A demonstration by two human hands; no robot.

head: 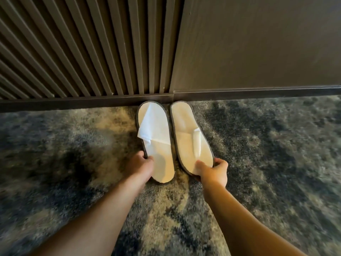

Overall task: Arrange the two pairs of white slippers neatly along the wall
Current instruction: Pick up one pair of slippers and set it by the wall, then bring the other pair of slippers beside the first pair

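Two white slippers with dark edging lie side by side on the carpet, their far ends touching the dark baseboard [239, 93]. The left slipper [156, 124] has its white upper folded back and creased. The right slipper [186, 130] has its upper flattened into a narrow strip. My left hand [143, 166] grips the left slipper's near left edge. My right hand [215, 171] pinches the right slipper's near end, thumb on top. Only this one pair is in view.
A ribbed, slatted dark wall panel [83, 52] rises behind on the left, a smooth dark panel [258, 43] on the right. Mottled blue-grey and beige carpet [276, 145] spreads to both sides of the slippers.
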